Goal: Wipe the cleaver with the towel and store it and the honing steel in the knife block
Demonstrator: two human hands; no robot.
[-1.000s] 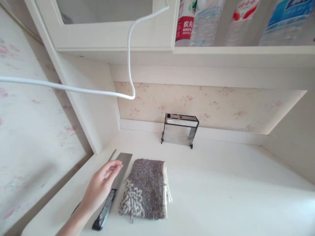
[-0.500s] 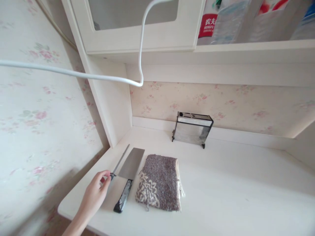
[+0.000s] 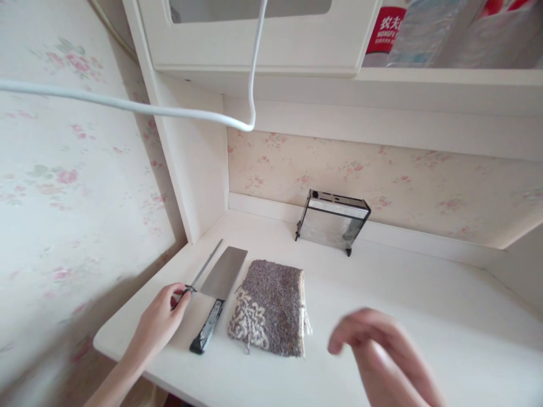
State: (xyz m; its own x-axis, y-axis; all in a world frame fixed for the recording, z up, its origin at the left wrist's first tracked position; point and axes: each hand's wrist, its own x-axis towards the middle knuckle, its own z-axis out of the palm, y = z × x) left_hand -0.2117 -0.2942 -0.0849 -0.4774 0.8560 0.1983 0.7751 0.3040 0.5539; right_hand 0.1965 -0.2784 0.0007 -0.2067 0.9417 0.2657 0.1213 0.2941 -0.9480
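Observation:
My left hand [image 3: 159, 320] rests on the white counter [image 3: 382, 294] at its left end, fingers curled around the handle of a thin sharpening steel [image 3: 206, 264] that lies flat. Right beside the steel lies a cleaver [image 3: 218, 285] with a black handle. A folded grey and cream towel [image 3: 269, 307] lies to the right of the cleaver. My right hand [image 3: 377, 350] hovers blurred above the counter's front, fingers loosely bent, holding nothing. A steel and clear knife holder [image 3: 333, 221] stands against the back wall.
A white cable [image 3: 250, 73] hangs across the upper left. An overhead white cabinet and a shelf with water bottles [image 3: 424, 31] sit above. Floral wallpaper covers the left and back walls. A white side panel [image 3: 190, 169] bounds the counter's left.
My left hand has slid left off the cleaver blade and closed on the sharpening steel's handle. My right hand has come into view at the lower right. The view has shifted left.

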